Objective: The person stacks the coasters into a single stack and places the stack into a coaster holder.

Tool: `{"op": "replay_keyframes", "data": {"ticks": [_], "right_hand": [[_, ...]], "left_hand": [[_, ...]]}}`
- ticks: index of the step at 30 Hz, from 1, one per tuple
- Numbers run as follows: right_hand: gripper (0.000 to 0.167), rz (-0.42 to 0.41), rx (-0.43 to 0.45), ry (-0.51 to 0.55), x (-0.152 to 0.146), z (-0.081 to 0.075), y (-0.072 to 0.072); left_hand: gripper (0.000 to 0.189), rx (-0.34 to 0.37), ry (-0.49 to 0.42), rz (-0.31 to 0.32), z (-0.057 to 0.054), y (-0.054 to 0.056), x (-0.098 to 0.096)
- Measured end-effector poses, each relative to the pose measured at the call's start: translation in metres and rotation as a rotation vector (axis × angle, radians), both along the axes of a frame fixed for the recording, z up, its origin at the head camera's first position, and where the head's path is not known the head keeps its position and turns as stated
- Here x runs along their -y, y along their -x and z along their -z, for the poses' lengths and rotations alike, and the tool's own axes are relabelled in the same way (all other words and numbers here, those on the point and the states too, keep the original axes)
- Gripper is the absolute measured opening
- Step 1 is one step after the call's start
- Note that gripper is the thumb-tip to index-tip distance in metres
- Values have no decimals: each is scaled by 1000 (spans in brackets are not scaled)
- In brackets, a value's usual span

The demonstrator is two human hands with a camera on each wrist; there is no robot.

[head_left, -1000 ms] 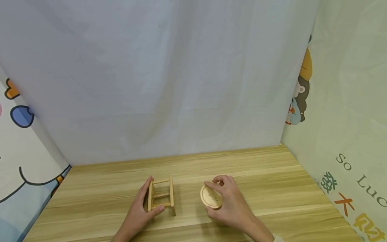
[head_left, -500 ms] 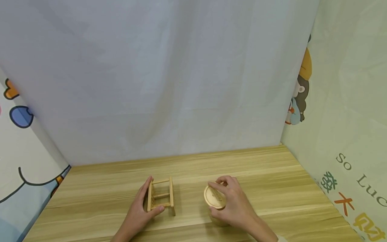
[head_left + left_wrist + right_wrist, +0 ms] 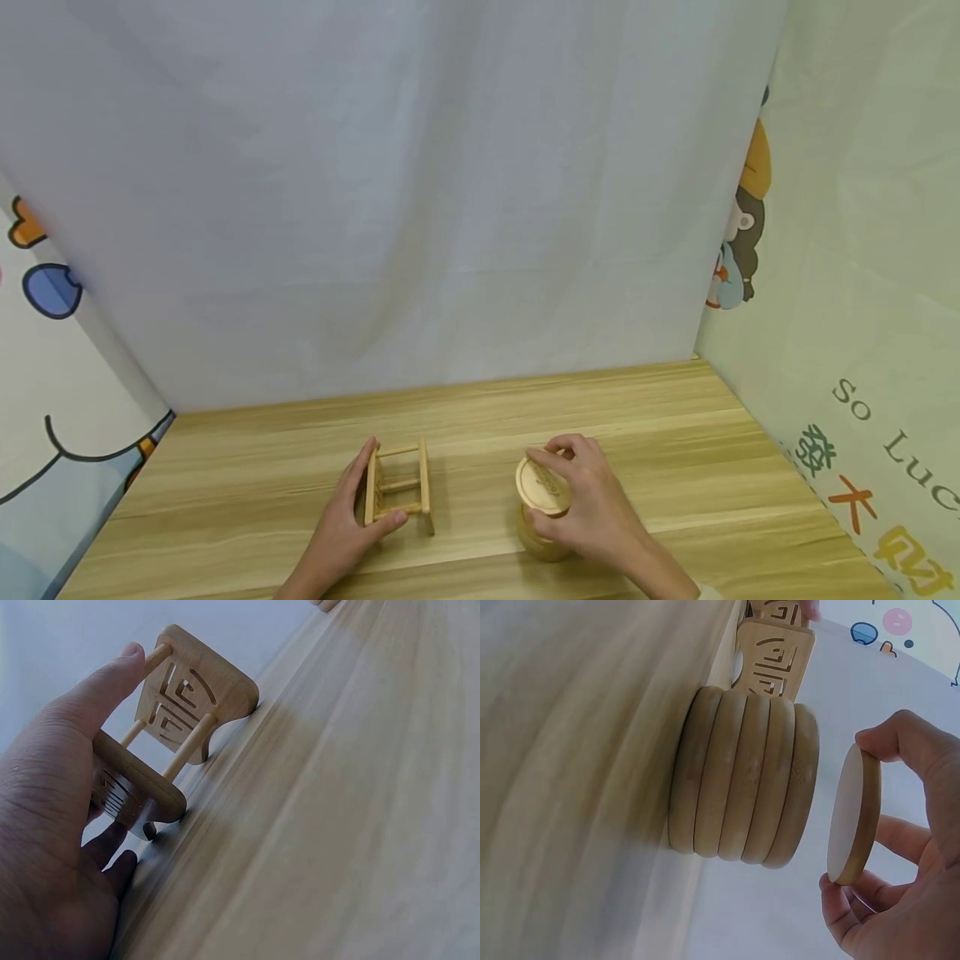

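Wooden disc [image 3: 542, 486], pinched at the rim by thumb and fingers of the right hand [image 3: 596, 510], held just above the stack of discs [image 3: 742, 780], roughly parallel to its top, well apart from the rack [image 3: 425, 482] gripped by the left hand [image 3: 341, 518].

With our left hand [image 3: 345, 510] we grip the rack [image 3: 426, 487]; right of the rack, our right hand [image 3: 591, 498] pinches a coaster [image 3: 538, 490] between thumb and fingers.

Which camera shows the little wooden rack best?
The left wrist view: the rack looks biggest, with carved slots clear, though the left hand grips it. The head view shows it smaller, from above; the right wrist view shows only part, behind stacked discs.
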State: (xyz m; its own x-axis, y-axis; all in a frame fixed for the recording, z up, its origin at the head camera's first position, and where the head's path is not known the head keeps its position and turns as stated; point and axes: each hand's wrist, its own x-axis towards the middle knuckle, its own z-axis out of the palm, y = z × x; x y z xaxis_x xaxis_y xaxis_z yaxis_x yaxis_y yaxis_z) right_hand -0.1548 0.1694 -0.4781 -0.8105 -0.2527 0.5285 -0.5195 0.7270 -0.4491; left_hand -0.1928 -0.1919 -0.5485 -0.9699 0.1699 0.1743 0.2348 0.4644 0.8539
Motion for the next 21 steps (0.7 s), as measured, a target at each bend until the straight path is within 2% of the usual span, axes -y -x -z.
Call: {"op": "replay_keyframes", "data": {"ticks": [21], "right_hand": [[66, -13, 90, -55, -3, 3, -6]], "left_hand": [[111, 2, -9, 4, 1, 0, 2]]}}
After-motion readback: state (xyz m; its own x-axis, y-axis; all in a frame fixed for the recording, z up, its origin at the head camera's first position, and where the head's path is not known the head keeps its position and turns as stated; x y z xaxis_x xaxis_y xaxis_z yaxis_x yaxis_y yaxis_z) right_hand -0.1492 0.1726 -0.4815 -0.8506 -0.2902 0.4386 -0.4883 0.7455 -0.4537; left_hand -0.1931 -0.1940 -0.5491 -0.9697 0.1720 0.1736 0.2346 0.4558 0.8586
